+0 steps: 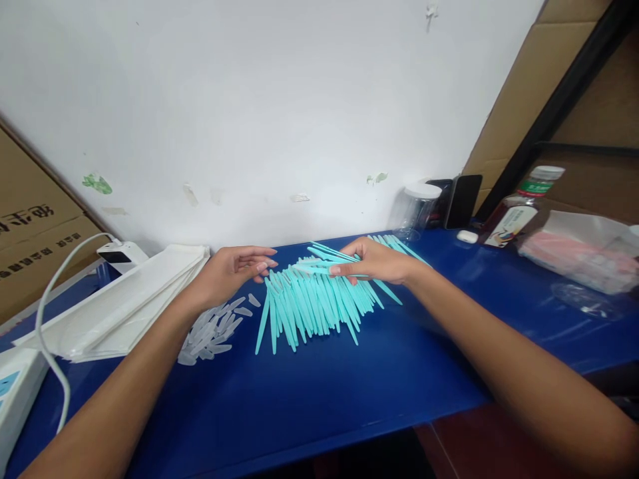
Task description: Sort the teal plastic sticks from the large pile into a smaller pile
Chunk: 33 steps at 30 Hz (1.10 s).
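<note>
A heap of thin turquoise plastic sticks [312, 303] lies fanned out on the blue table [349, 392]. My right hand [374, 259] rests on the heap's far side, its fingers pinched on a few of the sticks. My left hand [232, 269] hovers just left of the heap, fingers stretched toward it and holding nothing. Below my left hand lies a small pile of clear plastic caps [212, 332].
A stack of white sleeves [124, 303] lies at the left, beside a white device [14, 392] with a cable [50, 313]. At the back right stand a clear jar [417, 209], a phone [462, 199], a bottle [519, 209] and a plastic bag [584, 256]. Cardboard boxes flank both sides.
</note>
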### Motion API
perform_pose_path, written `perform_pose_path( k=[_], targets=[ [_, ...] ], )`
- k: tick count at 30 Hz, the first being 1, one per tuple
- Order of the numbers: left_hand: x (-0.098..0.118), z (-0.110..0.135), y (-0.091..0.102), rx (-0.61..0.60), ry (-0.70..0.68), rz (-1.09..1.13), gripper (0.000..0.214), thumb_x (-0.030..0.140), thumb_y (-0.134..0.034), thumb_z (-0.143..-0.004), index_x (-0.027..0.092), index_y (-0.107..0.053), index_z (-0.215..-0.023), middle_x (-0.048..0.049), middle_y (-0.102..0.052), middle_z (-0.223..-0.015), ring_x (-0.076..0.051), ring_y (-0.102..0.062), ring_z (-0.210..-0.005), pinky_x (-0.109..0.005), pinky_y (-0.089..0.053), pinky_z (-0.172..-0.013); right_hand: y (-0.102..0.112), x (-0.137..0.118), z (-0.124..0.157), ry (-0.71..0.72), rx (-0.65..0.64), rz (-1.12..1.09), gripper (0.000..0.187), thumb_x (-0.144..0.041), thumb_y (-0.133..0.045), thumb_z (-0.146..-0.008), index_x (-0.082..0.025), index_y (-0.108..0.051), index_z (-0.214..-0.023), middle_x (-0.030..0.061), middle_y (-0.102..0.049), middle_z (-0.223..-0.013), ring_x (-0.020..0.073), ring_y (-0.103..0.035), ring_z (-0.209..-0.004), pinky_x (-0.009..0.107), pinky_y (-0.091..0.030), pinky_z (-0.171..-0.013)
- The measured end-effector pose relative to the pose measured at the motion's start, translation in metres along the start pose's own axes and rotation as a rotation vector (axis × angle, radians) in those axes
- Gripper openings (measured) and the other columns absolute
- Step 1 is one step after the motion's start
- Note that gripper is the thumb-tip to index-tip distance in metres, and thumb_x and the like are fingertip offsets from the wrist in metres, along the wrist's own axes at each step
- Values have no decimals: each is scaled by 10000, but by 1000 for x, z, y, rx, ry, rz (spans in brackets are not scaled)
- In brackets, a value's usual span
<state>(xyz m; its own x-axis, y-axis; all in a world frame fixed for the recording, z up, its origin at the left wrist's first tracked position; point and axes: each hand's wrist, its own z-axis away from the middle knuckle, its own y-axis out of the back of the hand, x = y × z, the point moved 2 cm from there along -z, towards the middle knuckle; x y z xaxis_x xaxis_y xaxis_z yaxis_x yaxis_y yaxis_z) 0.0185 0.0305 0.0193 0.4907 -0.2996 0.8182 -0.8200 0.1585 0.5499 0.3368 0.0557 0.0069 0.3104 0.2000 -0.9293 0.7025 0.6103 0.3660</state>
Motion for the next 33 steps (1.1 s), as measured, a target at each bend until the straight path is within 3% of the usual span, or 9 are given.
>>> perform_pose_path(
  k=[3,10,24,33],
  targets=[
    [8,2,-10,79,-16,107,477,490,-844,-841,202,-811,-1221,-126,-837,-1109,-223,-806,-872,-386,-658,-903,-1,0,0,2,-11,14,425,-529,-882,-823,-179,-705,-660,-27,-557,-562,81,-305,-490,304,-200,-515],
    [8,4,-22,252,-55,60,362,488,-902,-783,179,-874,-969,-93,-828,-847,-194,-731,-683,-314,-629,-659,-6,3,-2,48,-61,58,393,-477,-861,-842,-188,-698,-631,-31,-548,-558,97,-348,-529,308,-265,-557],
    [10,5,-33,237,-66,142,334,476,-888,-809,187,-868,-977,-86,-836,-902,-191,-732,-710,-315,-631,-667,-11,-3,0,33,-108,57,370,-500,-862,-825,-188,-737,-670,-7,-611,-619,116,-419,-581,306,-292,-581],
    [10,6,-34,221,-53,121,351,485,-906,-784,188,-866,-966,-106,-846,-968,-252,-787,-873,-354,-660,-795,-11,-8,3,31,-109,70,402,-512,-865,-816,-190,-710,-632,-6,-613,-634,116,-424,-581,316,-305,-599]
  ],
)
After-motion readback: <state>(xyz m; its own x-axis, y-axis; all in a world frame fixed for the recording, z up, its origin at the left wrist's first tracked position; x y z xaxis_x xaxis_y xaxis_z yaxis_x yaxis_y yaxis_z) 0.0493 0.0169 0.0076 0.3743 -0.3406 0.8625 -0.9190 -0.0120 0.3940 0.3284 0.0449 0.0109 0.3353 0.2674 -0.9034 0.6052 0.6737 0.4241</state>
